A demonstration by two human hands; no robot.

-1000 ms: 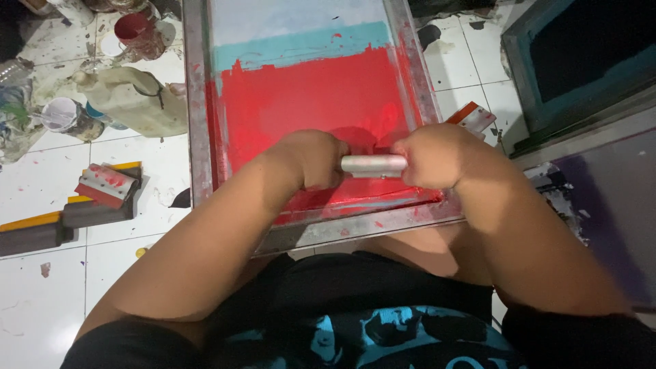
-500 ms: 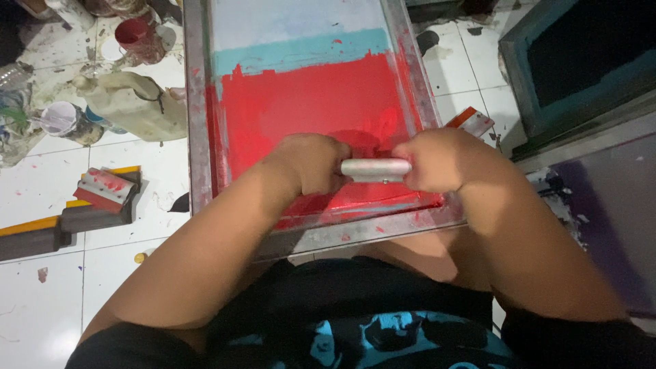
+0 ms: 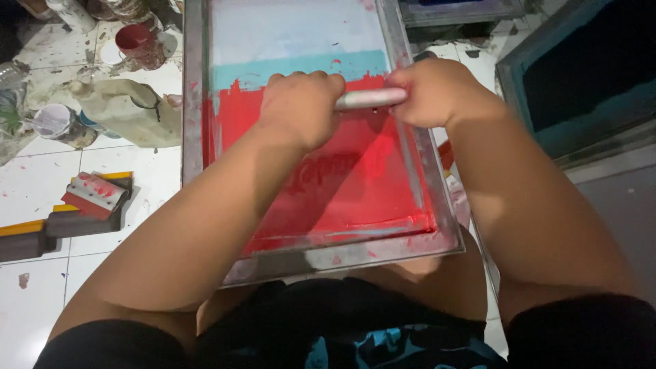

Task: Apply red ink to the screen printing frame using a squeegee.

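Observation:
A metal-framed printing screen (image 3: 193, 102) lies on the floor in front of me, its mesh covered in red ink (image 3: 355, 184) with a teal band and pale area above. Both hands grip a metal-handled squeegee (image 3: 369, 99) held across the screen near the top edge of the red ink. My left hand (image 3: 301, 106) is closed on its left end and my right hand (image 3: 437, 89) on its right end. The blade is hidden behind my hands. A faint design shows in the wiped mesh below.
On the tiled floor at left lie a red-stained squeegee (image 3: 92, 198), a dirty plastic jug (image 3: 123, 113), a red pot (image 3: 137, 41) and small jars (image 3: 58, 123). Dark-meshed screen frames (image 3: 581, 75) lean at right.
Both hands have pushed the squeegee away from me, from the near edge of the screen up to the top of the red ink. The wiped area now shows a faint design.

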